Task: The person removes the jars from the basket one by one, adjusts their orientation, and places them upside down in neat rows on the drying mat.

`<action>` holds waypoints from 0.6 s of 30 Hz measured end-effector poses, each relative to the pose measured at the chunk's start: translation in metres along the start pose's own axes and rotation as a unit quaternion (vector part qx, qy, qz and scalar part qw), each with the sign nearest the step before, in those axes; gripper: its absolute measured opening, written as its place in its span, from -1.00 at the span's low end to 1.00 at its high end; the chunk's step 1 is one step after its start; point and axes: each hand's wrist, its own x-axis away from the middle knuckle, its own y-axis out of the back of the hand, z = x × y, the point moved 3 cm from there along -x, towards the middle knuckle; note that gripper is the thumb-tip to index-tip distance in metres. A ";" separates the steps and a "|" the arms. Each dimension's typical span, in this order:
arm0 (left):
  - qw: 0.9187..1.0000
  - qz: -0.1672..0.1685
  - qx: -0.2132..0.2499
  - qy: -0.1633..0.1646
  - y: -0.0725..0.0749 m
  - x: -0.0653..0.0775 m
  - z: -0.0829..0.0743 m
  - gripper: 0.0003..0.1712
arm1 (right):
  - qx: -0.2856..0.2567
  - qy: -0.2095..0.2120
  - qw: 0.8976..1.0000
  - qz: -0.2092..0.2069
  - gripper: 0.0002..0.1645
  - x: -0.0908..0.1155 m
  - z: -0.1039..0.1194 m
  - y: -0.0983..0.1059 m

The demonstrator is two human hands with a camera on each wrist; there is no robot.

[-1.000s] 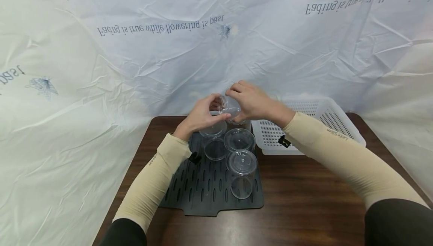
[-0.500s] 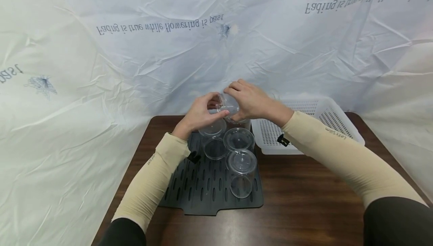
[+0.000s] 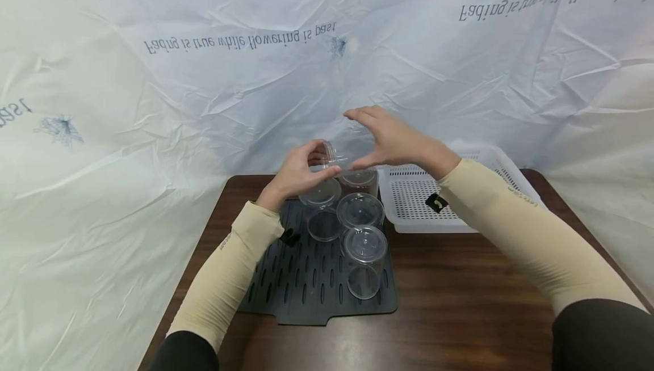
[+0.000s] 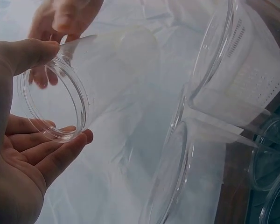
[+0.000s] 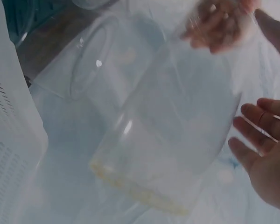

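Observation:
A clear, wide-mouthed jar (image 4: 116, 74) lies tilted on its side in the air, its ridged rim towards my left hand (image 3: 296, 172). My left hand grips that rim between the thumb and the fingers, seen closely in the left wrist view. Around the jar's far end my right hand (image 3: 398, 138) is spread, thumb and fingers wide apart. In the right wrist view its fingers (image 5: 259, 130) lie close by the jar's wall; contact is hard to tell. Several other clear jars (image 3: 365, 246) stand mouth down on a dark slotted mat (image 3: 301, 303) below.
A white perforated plastic basket (image 3: 424, 220) stands at the back right of the brown wooden table (image 3: 460, 303). Just behind the table hangs a pale printed sheet (image 3: 265, 87), which also runs along the sides.
My right hand, earlier curled round the jar's far end, has spread its fingers and moved slightly up and to the right. The left hand keeps its grip on the rim.

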 end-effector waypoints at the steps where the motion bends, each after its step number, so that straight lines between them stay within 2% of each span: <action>1: 1.000 -0.001 0.001 -0.001 0.001 0.000 0.000 -0.20 | -0.015 0.001 1.000 -0.007 0.35 0.000 -0.002 0.003; 7: 1.000 -0.011 0.016 -0.008 0.004 0.002 0.000 -0.25 | -0.096 0.008 0.993 -0.068 0.20 0.004 -0.018 0.016; 12: 1.000 -0.010 0.024 -0.012 0.005 0.003 0.000 -0.25 | -0.161 -0.025 0.981 -0.107 0.07 0.011 -0.034 0.020; 15: 0.999 -0.010 0.031 -0.012 0.006 0.004 0.000 -0.23 | -0.221 -0.049 0.965 -0.135 -0.02 0.017 -0.045 0.021; 18: 0.999 -0.011 0.037 -0.010 0.007 0.006 0.000 -0.22 | -0.298 -0.064 0.938 -0.167 -0.10 0.024 -0.055 0.019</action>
